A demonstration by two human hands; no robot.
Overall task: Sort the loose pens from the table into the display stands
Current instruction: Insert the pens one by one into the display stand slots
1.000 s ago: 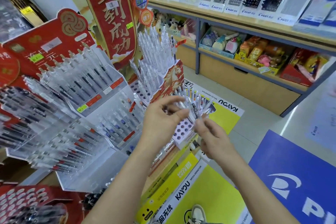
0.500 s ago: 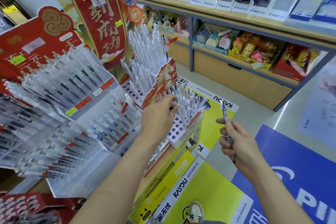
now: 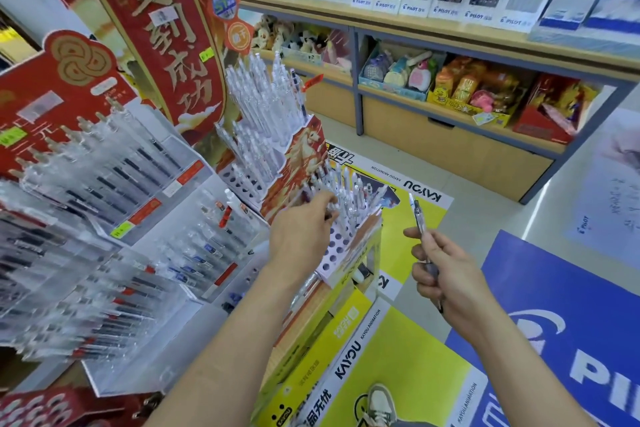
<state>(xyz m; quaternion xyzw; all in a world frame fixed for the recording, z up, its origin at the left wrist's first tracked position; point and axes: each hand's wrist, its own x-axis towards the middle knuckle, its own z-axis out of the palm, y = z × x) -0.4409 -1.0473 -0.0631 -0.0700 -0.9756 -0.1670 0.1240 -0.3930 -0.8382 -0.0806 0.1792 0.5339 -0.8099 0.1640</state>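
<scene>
A long wooden shelf unit (image 3: 450, 42) runs behind the white cardboard display stand with round holes and a horse picture (image 3: 332, 248). The left hand (image 3: 301, 236) reaches into the stand's front row of upright clear pens (image 3: 349, 198), fingers curled among them; whether they pinch one I cannot tell. Right of the stand and apart from it, the right hand (image 3: 446, 274) curls its fingers round a clear-barrelled pen with a dark grip (image 3: 419, 218), held nearly upright.

wooden table (image 3: 304, 317) bears clear pen racks (image 3: 145, 204) and holed stand (image 3: 337, 246).
</scene>
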